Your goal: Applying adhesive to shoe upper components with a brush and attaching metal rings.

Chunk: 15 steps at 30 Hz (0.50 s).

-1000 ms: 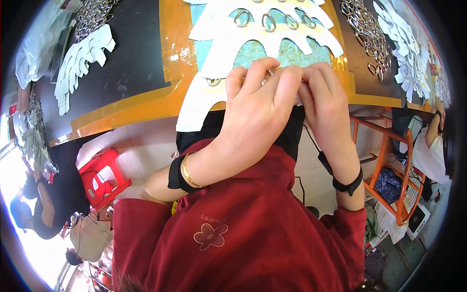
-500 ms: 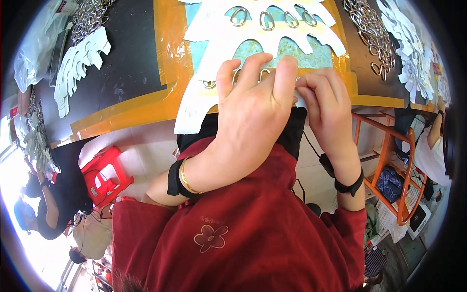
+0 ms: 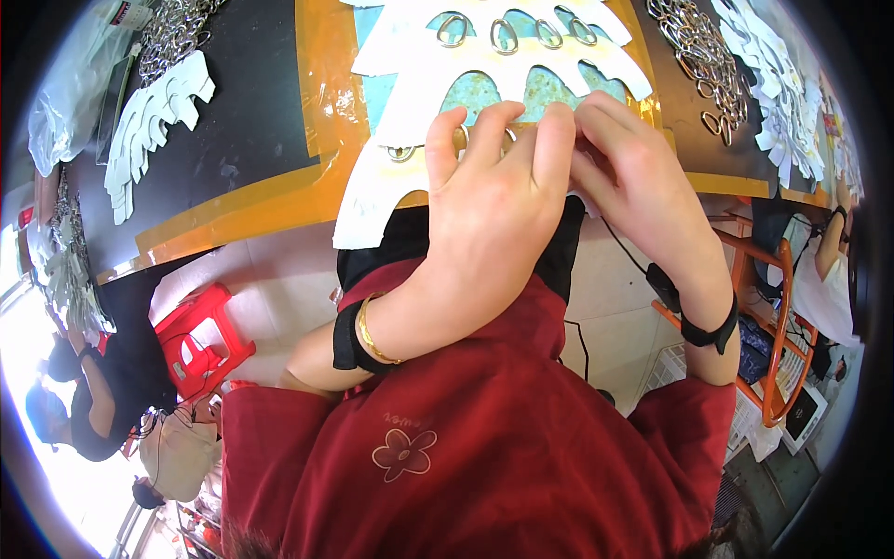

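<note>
Nearest white scalloped strip (image 3: 360,216): under and left of the left hand (image 3: 494,196), long axis roughly left–right, left end angled toward the body; left hand nearer, lying over it. Left fingers bent and spread, tips on or just above the strip; any grip hidden, cannot tell. Right hand (image 3: 643,172) just beside, fingers curled in toward the left thumb; cannot tell what, if anything, it pinches. Counts: one near ring (image 3: 399,158) clear left of the left fingers, two more glimpsed between them; four far rings (image 3: 505,53) beyond the hands. Strips ahead: at least three, nearest included. Ring heap (image 3: 694,61) beyond the right hand, to its right: many, uncountable.
</note>
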Tool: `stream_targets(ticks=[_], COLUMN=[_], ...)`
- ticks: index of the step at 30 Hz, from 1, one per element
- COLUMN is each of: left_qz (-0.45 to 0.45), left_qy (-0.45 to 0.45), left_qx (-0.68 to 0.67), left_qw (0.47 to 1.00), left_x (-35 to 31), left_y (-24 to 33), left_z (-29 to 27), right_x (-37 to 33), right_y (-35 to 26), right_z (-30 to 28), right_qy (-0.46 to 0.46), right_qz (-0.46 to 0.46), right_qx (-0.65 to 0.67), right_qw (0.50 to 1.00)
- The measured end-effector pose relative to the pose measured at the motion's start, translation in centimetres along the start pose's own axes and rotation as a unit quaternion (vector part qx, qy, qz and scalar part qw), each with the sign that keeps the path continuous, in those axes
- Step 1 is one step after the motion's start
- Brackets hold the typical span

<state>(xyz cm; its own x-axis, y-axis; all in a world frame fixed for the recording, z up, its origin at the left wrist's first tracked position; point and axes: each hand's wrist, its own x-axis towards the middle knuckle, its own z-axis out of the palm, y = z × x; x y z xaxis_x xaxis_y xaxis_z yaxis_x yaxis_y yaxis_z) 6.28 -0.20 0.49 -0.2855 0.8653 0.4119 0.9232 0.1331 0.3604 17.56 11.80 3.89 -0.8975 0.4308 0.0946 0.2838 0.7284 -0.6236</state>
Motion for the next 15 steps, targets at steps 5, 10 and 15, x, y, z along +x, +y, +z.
stream_targets(ticks=[5, 10, 15], left_qz=[0.000, -0.008, 0.002], left_qy=[0.004, -0.013, -0.037], left_qx=[-0.003, 0.009, 0.037], left_qw=[1.000, 1.000, 0.999], left_x=[-0.1, 0.0, 0.0], left_y=[-0.1, 0.2, 0.3], left_z=[-0.2, -0.3, -1.1], right_x=[-0.5, -1.6, -2.1], right_y=[0.4, 2.0, 2.6], right_z=[0.3, 1.9, 2.9], right_qy=[0.027, 0.109, 0.139], right_qz=[-0.048, -0.131, -0.167], right_qx=[-0.004, -0.024, -0.054], right_qw=[0.998, 0.985, 0.975])
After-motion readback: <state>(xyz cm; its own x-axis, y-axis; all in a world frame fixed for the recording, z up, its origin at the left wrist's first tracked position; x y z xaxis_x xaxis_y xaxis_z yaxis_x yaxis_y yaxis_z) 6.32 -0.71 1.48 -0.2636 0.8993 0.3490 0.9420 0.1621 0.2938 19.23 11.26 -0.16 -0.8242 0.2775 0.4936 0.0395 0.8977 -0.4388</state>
